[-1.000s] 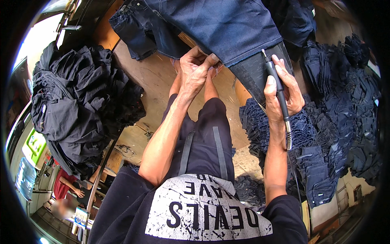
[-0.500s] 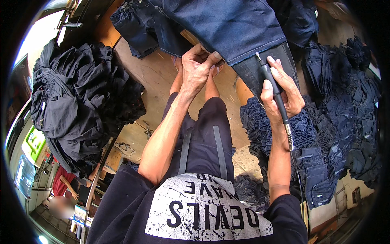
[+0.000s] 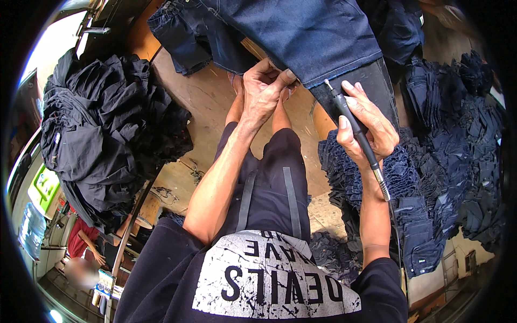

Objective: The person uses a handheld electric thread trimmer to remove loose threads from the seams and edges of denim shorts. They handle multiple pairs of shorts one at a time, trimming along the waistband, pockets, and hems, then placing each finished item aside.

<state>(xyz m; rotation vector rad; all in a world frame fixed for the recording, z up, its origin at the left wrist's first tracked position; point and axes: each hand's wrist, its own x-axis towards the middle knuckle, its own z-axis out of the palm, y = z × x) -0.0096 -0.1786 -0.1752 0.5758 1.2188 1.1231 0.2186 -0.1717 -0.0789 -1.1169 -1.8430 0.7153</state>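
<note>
vs 1 s ago: right hand has slid the pen-shaped rotary tool up a bit, tip now closer to the hem of the dark blue jeans leg; grip looks a touch lower on the shaft. left hand hardly moved, same pinch at the hem edge. piles and person at lower left unchanged.

left hand: fingers curled tight, thumb + forefinger pinching the hem corner of the jeans leg, knuckles up. right hand: fingers wrapped narrow round the tool, thumb along one side, forefinger stretched toward the tip. tool slants from upper left to lower right, thin metal bit at top just beside the cut hem, not clearly touching; can't tell. a ribbed metal collar and thin cable leave the hand's lower end and run down past the forearm.

jeans leg: stiff dark indigo denim, flat panel hung across the top centre, straight stitched hem, draped over a dark grey rounded form under it.

rest: big heap of black garments at left, soft, crumpled, matte. at right, stacks of folded blue denim, ridged edges like shingles. worn brown floor between, scuffed. person wears black shorts w/ grey stripes and a black tee w/ cracked white print.
</note>
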